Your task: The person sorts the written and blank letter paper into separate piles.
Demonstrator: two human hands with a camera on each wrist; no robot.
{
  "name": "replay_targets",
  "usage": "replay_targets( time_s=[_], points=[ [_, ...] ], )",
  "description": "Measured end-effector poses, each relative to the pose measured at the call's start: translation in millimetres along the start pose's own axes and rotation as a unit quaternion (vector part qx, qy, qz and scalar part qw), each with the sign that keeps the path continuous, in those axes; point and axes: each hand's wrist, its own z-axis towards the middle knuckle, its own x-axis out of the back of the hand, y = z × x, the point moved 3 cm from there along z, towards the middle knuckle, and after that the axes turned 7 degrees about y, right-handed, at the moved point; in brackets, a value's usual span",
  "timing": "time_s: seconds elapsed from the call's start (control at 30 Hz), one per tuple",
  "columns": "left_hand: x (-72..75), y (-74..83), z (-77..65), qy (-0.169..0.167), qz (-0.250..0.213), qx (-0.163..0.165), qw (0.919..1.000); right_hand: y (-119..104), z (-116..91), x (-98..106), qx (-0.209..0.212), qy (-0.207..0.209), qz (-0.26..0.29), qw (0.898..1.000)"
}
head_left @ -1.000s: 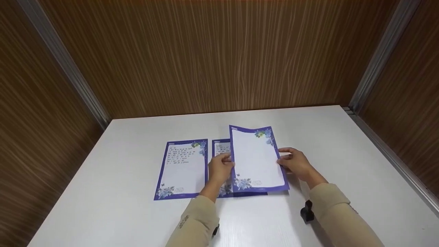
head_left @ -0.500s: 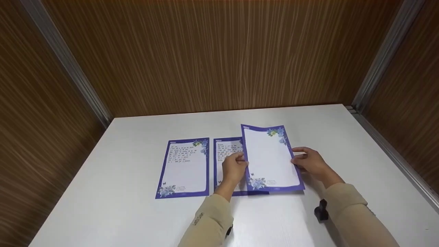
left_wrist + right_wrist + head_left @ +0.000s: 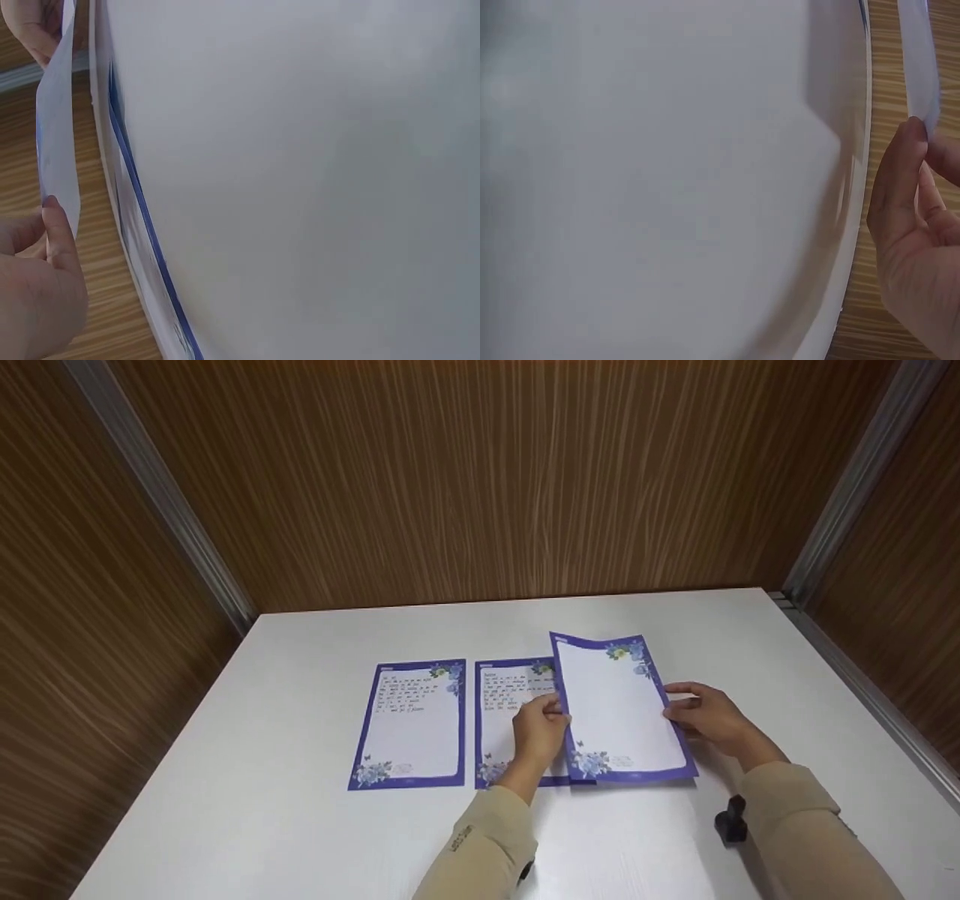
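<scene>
Between both hands a sheet of paper [image 3: 615, 712] with a purple border, blue flowers and a blank middle is held above the table, its top edge bowed. My left hand [image 3: 540, 731] pinches its left edge; my right hand [image 3: 716, 718] pinches the right edge. In the left wrist view the left hand [image 3: 45, 289] has thumb and finger on the paper [image 3: 58, 135], seen nearly edge-on. The right wrist view shows the right hand [image 3: 919, 232] gripping the opposite edge. Partly under the held sheet lies a second sheet with handwriting [image 3: 499, 727].
Another handwritten sheet [image 3: 412, 735] with the same border lies flat to the left. All this is on a white table [image 3: 247, 780], enclosed by wood-grain panels [image 3: 480, 480] at the back and sides. A black device [image 3: 731, 821] shows beside the right sleeve.
Both hands have carried the blank sheet to the right, uncovering more of the middle handwritten sheet. The two sheets on the table keep their places relative to each other.
</scene>
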Motion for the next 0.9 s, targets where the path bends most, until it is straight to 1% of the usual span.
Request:
replay_targets(
  time_s=[0.2, 0.37, 0.57, 0.7, 0.9],
  points=[
    [-8.9, 1.9, -3.9, -0.005, -0.007, -0.003, 1.0, 5, 0, 10, -0.005, -0.002, -0.011, 1.0],
    [-13.2, 3.5, -5.7, -0.008, 0.0, -0.002, 1.0, 9, -1, 16, 0.004, -0.013, -0.005, 1.0],
    [-18.9, 4.4, -10.0, -0.033, -0.002, 0.013, 0.9994, 11, -4, 22, 0.013, -0.031, 0.011, 0.999],
    [-23.0, 3.9, -11.0, -0.047, 0.009, 0.025, 0.9985, 14, -4, 26, 0.008, -0.028, 0.006, 1.0],
    [-27.6, 4.3, -12.1, -0.071, 0.024, 0.027, 0.9968, 16, -5, 30, 0.004, -0.029, 0.005, 1.0]
  ],
)
